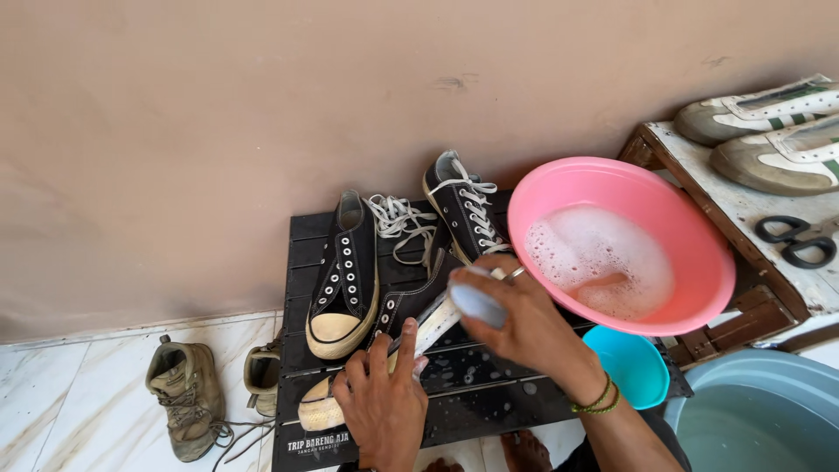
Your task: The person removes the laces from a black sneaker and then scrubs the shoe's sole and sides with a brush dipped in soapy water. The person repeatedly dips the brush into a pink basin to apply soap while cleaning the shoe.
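My left hand (383,400) presses down on a black canvas sneaker with a cream sole (398,336) lying on its side on a black slatted board (476,393). My right hand (516,310) grips a brush with a pale blue handle (477,303), its bristles against the sneaker's sole. A pink basin (699,262) of soapy, foamy water sits just right of that hand.
Two more black sneakers (345,280) (463,205) and loose white laces (402,218) lie on the board. Tan boots (185,398) stand on the marble floor at left. A wooden rack (743,210) holds white shoes and black scissors (797,240). A teal bowl (631,363) and grey tub (760,415) sit lower right.
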